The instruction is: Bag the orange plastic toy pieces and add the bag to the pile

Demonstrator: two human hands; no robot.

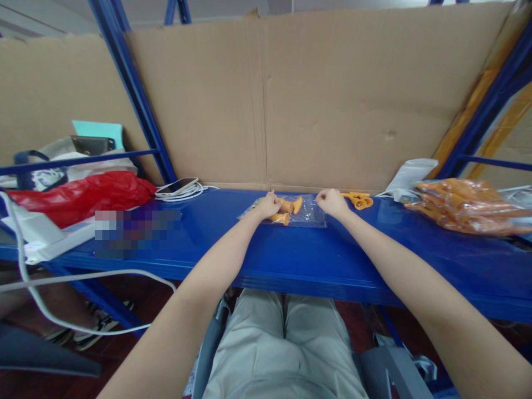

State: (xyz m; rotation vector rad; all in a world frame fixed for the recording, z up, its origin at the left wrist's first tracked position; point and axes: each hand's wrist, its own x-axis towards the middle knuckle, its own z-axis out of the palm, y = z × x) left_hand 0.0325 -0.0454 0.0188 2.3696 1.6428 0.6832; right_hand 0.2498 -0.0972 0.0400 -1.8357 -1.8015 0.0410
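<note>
As I view it remotely, a blue bench (291, 260) extends to both sides of my landmark, the clear bag (312, 217). Well to the right of the clear bag sits a wrapped orange bundle (457, 206). The clear bag itself lies flat on the bench. On its left part, the left grip (270, 205) has its fingers drawn together; whether they pinch film or an orange part I cannot tell. By its right edge, the right grip (331, 203) is curled, its hold on the film uncertain. Orange parts (297, 205) lie mid-bag, inside or on top, I cannot say which. Just right of the bag are loose orange pieces (361, 201). I judge that uneven pulling could tear the film, a slack left grip could let parts slide, and an outward swing could scatter the loose pieces.
</note>
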